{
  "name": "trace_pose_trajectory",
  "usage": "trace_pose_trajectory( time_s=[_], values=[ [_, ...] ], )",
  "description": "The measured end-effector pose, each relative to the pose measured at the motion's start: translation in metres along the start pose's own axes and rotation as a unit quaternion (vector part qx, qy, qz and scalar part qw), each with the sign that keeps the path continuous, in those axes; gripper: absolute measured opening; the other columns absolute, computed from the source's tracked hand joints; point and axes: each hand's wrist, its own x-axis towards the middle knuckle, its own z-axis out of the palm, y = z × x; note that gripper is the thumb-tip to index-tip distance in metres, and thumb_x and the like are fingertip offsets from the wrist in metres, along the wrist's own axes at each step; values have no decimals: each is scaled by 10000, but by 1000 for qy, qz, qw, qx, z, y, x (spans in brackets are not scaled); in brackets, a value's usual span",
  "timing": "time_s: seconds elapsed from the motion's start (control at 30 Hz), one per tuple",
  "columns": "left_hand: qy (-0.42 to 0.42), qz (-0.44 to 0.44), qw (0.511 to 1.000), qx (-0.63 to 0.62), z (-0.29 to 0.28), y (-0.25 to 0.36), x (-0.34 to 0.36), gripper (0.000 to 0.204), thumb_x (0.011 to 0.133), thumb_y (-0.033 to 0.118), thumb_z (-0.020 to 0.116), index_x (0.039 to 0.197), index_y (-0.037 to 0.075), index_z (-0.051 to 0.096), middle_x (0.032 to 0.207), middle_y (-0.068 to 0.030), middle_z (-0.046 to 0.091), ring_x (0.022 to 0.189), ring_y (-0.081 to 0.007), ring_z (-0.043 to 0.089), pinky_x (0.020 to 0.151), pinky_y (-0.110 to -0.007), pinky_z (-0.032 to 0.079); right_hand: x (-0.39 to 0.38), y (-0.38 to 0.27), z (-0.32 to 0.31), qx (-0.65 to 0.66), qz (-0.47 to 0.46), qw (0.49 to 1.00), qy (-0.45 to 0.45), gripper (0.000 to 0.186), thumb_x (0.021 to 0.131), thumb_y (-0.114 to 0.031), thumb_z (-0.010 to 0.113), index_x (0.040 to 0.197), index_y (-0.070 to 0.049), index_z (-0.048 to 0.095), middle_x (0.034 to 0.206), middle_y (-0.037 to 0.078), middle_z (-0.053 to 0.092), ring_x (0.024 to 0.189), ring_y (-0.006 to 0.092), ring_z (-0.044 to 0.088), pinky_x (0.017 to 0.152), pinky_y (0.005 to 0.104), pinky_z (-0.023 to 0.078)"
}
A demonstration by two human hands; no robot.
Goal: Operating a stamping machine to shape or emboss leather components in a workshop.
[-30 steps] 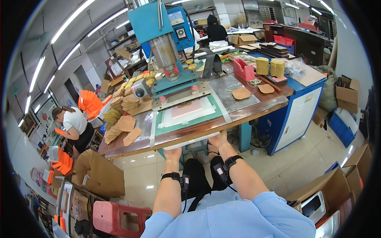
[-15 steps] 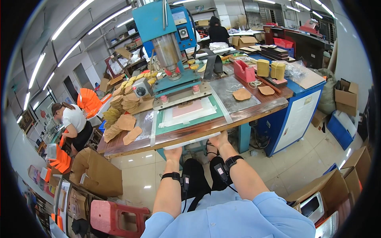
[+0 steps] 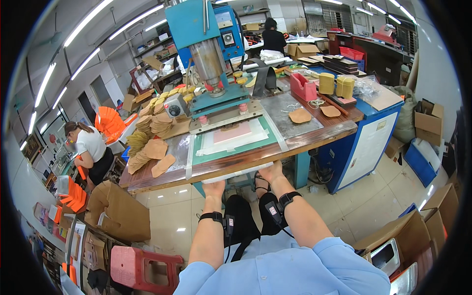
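Two hands at the ends of a white strip (image 3: pixel 238 173) under the table's (image 3: pixel 319 137) near edge

The strip lay just below the wooden edge, its long axis running left to right along it. The person's left hand (image 3: pixel 214 189) was at the left end and the right hand (image 3: pixel 271 171) at the right, so neither had the shorter reach. The fingers went out of sight beneath the edge; from where I stood, I couldn't tell whether they gripped the strip or merely lay against it.

Farther in, above the hands, a pink sheet (image 3: pixel 235 134) lay on white sheeting (image 3: pixel 211 152) over a green mat (image 3: pixel 269 129), at the front of a teal press (image 3: pixel 219 100). Two rounded tan pieces (image 3: pixel 163 165) lay to the left, nearer the left hand.
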Motion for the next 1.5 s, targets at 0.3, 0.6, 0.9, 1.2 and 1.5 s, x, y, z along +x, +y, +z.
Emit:
trace_pose_trajectory(
  time_s=[0.3, 0.6, 0.9, 1.2, 1.5],
  values=[
    [11, 3, 1000, 8, 3, -1, -1, 417, 975, 300, 267, 1235, 43, 466, 1274, -107, 498, 1189, -275, 465, 1012, -445, 381, 2, 0, -2, -7, 0, 1000, 1, 459, 964, -346, 291, 1282, -42, 424, 1273, 114, 484, 1147, 293, 480, 966, 431, 400],
    [9, 11, 1000, 24, 4, -2, -2, 415, 970, 286, 269, 1251, 46, 457, 1296, -104, 478, 1214, -282, 436, 1038, -452, 341, 4, 0, -4, 7, 8, 1000, -15, 484, 963, -390, 296, 1286, -52, 422, 1290, 111, 474, 1160, 291, 474, 977, 434, 393],
    [16, 2, 1000, 18, -1, -2, 0, 414, 968, 295, 281, 1251, 53, 462, 1292, -95, 487, 1208, -269, 447, 1026, -440, 359, 3, -2, -5, 5, 8, 1000, -27, 488, 962, -392, 300, 1296, -55, 414, 1304, 109, 464, 1182, 290, 461, 996, 439, 382],
    [-18, 11, 999, 25, -1, 0, 4, 408, 970, 302, 294, 1251, 62, 467, 1296, -77, 491, 1204, -248, 454, 1034, -420, 358, 7, 1, -5, 30, 7, 1000, -7, 439, 961, -365, 328, 1257, -63, 449, 1263, 76, 497, 1143, 259, 489, 977, 426, 399],
    [38, -107, 984, 136, -1, 11, -29, 393, 968, 284, 324, 1232, 31, 466, 1289, -115, 490, 1189, -260, 474, 1002, -418, 390, -14, -34, -16, -306, 136, 941, 48, 393, 947, -329, 403, 1177, -28, 508, 1129, 127, 576, 1008, 218, 557, 908, 368, 440]
  ],
)
